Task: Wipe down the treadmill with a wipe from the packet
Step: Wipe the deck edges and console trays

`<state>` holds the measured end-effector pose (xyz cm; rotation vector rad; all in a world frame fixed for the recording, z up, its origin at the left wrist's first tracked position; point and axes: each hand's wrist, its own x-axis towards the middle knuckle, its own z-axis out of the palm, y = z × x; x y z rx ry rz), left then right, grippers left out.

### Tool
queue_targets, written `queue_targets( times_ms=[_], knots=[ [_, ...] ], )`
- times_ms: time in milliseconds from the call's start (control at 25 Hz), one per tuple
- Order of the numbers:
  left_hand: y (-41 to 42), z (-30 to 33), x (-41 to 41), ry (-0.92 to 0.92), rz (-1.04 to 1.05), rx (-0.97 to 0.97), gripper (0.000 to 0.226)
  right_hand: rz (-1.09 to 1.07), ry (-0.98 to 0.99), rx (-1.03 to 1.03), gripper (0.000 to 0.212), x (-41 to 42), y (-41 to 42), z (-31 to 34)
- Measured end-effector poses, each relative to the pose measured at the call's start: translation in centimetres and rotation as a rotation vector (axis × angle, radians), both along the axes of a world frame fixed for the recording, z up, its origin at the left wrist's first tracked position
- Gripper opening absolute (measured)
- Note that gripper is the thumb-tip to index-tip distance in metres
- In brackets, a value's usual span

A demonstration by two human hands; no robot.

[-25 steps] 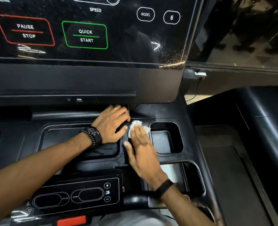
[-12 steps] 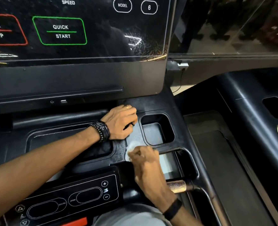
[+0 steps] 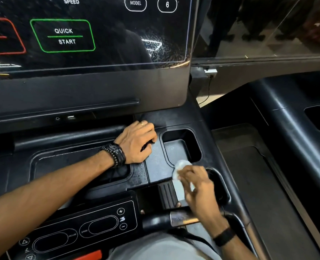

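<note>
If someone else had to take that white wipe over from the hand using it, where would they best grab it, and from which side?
Best at the bunched white end of the wipe that sticks out past the right hand, toward the cup recess. Come from above and the far side, since the rest lies hidden under the fingers and against the console. The left hand rests nearby, so approach from the right of it.

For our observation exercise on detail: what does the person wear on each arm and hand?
Both forearms are bare, with no sleeves. The left hand has a gold-coloured ring on one of its fingers, and its wrist carries stacked black bracelets, one of them beaded. The right hand has a plain black band at the wrist.
</note>
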<state>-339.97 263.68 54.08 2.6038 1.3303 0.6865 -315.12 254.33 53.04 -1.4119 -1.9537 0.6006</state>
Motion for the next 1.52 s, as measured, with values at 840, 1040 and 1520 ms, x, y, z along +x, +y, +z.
queue_targets(
  times_ms=[840, 1040, 1520],
  knots=[
    [0.5, 0.0, 0.3, 0.061, 0.037, -0.006, 0.013, -0.286, -0.136, 0.069, 0.018, 7.7, 5.3, -0.4],
    [0.3, -0.1, 0.4, 0.058, 0.018, -0.016, 0.012, -0.092, -0.181, 0.13, 0.015, 6.2, 3.5, -0.3],
    [0.5, 0.1, 0.4, 0.059, 0.037, -0.025, 0.012, -0.114, -0.037, 0.054, 0.022, 9.9, 6.8, -0.8]
  ],
)
